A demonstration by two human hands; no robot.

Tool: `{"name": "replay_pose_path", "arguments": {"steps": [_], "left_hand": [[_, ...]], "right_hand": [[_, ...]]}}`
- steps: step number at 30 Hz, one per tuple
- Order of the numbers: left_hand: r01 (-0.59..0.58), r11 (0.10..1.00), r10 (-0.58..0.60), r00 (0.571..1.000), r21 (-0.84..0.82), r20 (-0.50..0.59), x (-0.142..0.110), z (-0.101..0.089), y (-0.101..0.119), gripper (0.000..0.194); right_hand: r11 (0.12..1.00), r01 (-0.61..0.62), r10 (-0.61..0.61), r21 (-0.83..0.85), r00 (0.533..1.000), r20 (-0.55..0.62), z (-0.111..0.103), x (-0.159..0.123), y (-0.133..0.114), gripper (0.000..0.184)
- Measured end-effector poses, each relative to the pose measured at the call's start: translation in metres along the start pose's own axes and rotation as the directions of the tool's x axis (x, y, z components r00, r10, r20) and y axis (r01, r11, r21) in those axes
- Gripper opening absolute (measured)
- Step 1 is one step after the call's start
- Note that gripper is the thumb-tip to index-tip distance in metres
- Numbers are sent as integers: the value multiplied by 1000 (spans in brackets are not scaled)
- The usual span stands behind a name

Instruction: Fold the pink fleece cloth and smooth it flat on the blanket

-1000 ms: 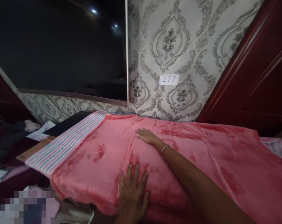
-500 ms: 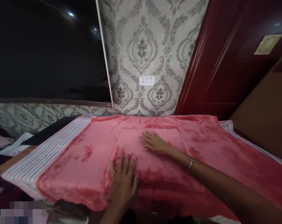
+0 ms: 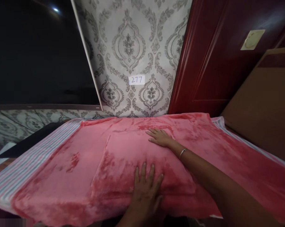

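Both hands lie open and flat, and neither one is gripping. The left hand [image 3: 145, 197] presses on the near side of a square lump [image 3: 130, 159] under a pink fuzzy blanket [image 3: 50, 186]. The right hand [image 3: 160, 138], with a thin silver bangle [image 3: 182, 153] on its wrist, rests on the far side. The lump may be a pillow, but the blanket covers it, so I can't be sure.

Spread fingers and soft, even pushing are good here, since they smooth the fuzzy cloth without bunching it. The blanket looks soft, with darker rubbed patches. It lies across the middle of the view, with a striped cloth [image 3: 31, 167] along its left edge. Far behind it are a patterned wallpaper [image 3: 128, 44] and a red door [image 3: 203, 63].
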State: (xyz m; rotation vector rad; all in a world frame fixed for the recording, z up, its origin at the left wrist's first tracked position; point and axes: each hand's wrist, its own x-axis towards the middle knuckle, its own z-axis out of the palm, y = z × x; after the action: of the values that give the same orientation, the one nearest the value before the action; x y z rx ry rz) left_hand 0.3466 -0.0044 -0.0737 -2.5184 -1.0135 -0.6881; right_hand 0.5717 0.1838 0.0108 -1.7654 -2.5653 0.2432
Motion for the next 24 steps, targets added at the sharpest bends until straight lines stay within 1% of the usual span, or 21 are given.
{"name": "replay_pose_path", "arguments": {"steps": [3,6,9,13,16,18,20,22,24], "left_hand": [[-20,1000,20,1000,-2,-15,3,-3,-3,82],[-31,1000,31,999,1,-29,5,-3,-4,77],[-30,1000,30,999,-2,-42,5,-1,-4,74],[-25,1000,25,1000,-6,-16,4,-1,-5,72],[-20,1000,20,1000,-17,-12,4,0,-5,72],[-17,999,17,1000,-43,-12,5,1,-5,73],[-7,997,7,1000,-76,-5,7,1,-4,72],[15,994,-12,999,-109,34,10,-5,-3,74],[44,988,-22,990,-151,140,16,-17,-5,75]], "right_hand": [[994,-97,97,46,995,11,1,12,17,64],[988,-137,138,76,990,-16,5,14,23,64],[985,-146,150,91,988,-38,4,12,21,63],[973,-206,212,105,976,-48,-10,0,7,63],[959,-261,271,107,957,-98,-18,-29,-14,64],[952,-288,302,105,939,-167,-13,-62,-32,64],[947,-303,319,103,919,-233,2,-99,-51,64],[945,-312,328,101,904,-274,24,-133,-68,62],[942,-324,336,91,893,-300,46,-156,-80,59]]}}
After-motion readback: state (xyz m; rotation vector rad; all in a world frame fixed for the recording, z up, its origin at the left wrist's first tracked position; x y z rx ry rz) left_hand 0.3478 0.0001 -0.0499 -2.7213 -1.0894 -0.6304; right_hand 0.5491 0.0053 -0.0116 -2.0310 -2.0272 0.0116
